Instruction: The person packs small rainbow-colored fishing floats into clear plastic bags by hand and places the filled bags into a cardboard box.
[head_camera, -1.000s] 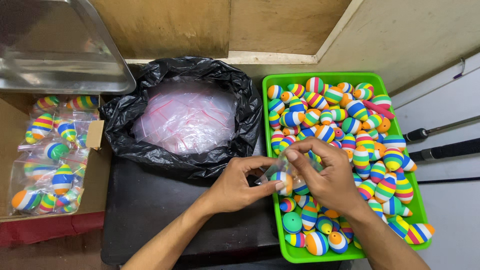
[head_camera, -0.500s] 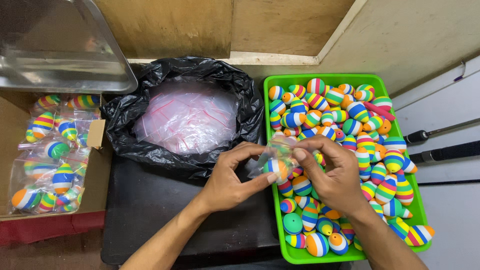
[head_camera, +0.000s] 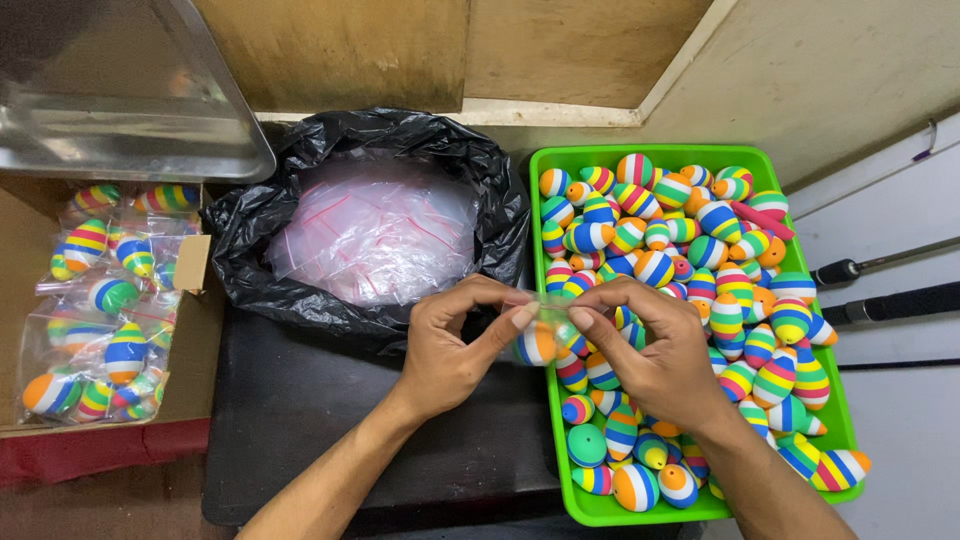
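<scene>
Both hands are pinching the top edge of a small clear bag (head_camera: 540, 325), left grip (head_camera: 455, 345) and right grip (head_camera: 650, 350) meeting; its striped float (head_camera: 537, 345) is hanging just below the fingertips.

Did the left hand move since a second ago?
Yes, a little. The left hand has lifted slightly toward the black bag and now meets the right hand at the small clear bag, by the green tray's left edge.
</scene>
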